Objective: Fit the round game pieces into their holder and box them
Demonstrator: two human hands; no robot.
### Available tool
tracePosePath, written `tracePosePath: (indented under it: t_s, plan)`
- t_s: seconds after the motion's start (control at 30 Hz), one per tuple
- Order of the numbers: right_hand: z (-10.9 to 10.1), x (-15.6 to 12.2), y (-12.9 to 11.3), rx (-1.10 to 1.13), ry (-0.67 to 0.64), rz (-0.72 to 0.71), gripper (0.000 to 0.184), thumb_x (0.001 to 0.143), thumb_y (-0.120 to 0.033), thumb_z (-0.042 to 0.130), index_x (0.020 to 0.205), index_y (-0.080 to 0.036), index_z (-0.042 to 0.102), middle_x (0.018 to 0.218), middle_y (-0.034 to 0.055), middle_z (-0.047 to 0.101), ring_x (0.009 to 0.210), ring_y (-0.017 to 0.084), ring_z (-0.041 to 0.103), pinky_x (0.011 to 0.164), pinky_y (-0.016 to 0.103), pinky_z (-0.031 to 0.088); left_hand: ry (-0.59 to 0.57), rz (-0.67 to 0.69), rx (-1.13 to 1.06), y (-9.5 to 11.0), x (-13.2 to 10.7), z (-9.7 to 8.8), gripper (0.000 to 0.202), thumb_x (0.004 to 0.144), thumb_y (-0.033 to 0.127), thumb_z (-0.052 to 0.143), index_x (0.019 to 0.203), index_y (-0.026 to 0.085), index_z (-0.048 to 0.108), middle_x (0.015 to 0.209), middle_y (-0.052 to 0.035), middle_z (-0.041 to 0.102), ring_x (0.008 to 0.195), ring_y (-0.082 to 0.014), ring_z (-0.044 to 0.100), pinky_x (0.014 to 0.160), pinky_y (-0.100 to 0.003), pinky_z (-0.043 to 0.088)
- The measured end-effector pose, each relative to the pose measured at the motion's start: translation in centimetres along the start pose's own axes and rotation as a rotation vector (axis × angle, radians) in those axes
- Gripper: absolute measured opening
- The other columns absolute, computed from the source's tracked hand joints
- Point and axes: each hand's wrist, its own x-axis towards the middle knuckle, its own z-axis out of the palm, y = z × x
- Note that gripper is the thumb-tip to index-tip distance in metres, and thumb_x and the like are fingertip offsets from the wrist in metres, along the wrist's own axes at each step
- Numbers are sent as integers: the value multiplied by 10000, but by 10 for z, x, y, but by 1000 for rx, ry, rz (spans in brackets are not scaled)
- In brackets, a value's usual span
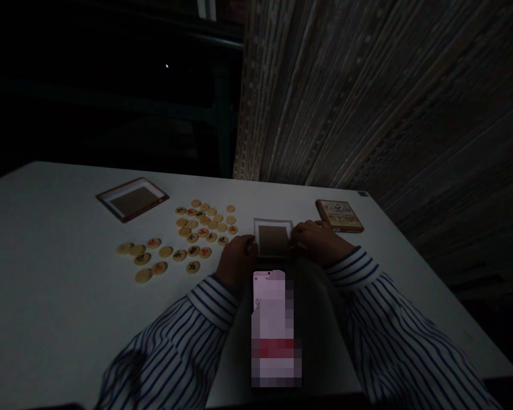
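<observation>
A small open cardboard box (273,221) with white walls and a brown bottom lies on the white table in front of me. My left hand (237,262) grips its left side, fingers curled in at the edge. On the opposite side, my right hand (322,244) has its fingers bent around the right wall. Just left of my left hand lie many round wooden Chinese chess pieces (193,250), loosely scattered. Some show red or black characters; others are plain side up. The dim light hides the fingertips in part.
A lit phone (272,324) lies near me between my forearms. A brown-rimmed open tray (132,199) rests at the far left. Beyond my right hand is a printed box or lid (340,215). A patterned curtain (308,102) hangs behind the white table (60,273).
</observation>
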Motion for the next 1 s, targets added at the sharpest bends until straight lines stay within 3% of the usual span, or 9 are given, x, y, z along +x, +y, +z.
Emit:
tracePosePath:
  t_s: [1.0]
  plan:
    - [5, 2, -6, -77, -8, 12, 167, 825, -275, 531, 910, -214, 661, 1041, 79, 600, 1001, 237, 504, 862, 450, 314, 8, 1, -16, 0, 0, -1, 233, 800, 199, 499, 983, 158, 637, 945, -79, 680, 853, -177, 625, 800, -317, 485]
